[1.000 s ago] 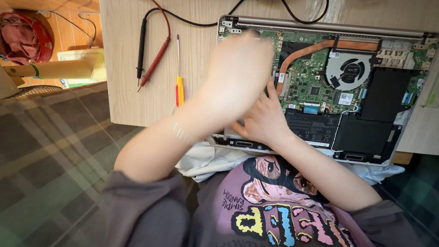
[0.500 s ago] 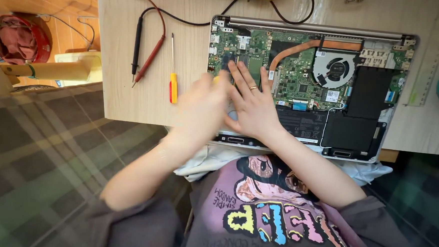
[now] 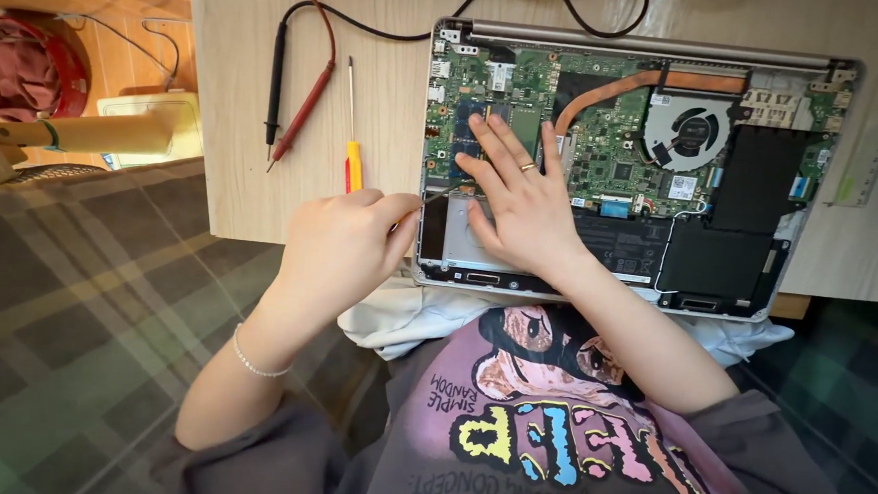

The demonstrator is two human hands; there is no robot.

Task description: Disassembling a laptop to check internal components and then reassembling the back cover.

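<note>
Nearest you, your left hand (image 3: 344,247) is curled closed at the near-left corner of the opened laptop (image 3: 635,157), pinching a thin metal tool (image 3: 434,194) whose tip points right, onto the laptop's left edge. Just to the right, your right hand (image 3: 517,208) lies open and flat on the laptop's exposed inside, palm over the bare silver bay and fingers (image 3: 488,139) spread toward the far side, their tips on the green circuit board (image 3: 614,148). It grips nothing.

The laptop rests bottom-up on the wooden table (image 3: 253,136), its cover off, with a black battery (image 3: 748,211) at the near right, a round fan (image 3: 693,133) beyond that, and a copper heat pipe (image 3: 611,93) running left from the fan.

Farther left on the table, just beyond your left hand, lies a screwdriver with a yellow and red handle (image 3: 352,141). Left of it lie a red probe (image 3: 302,114) and a black probe (image 3: 276,90), side by side, their leads running to the far edge.
</note>
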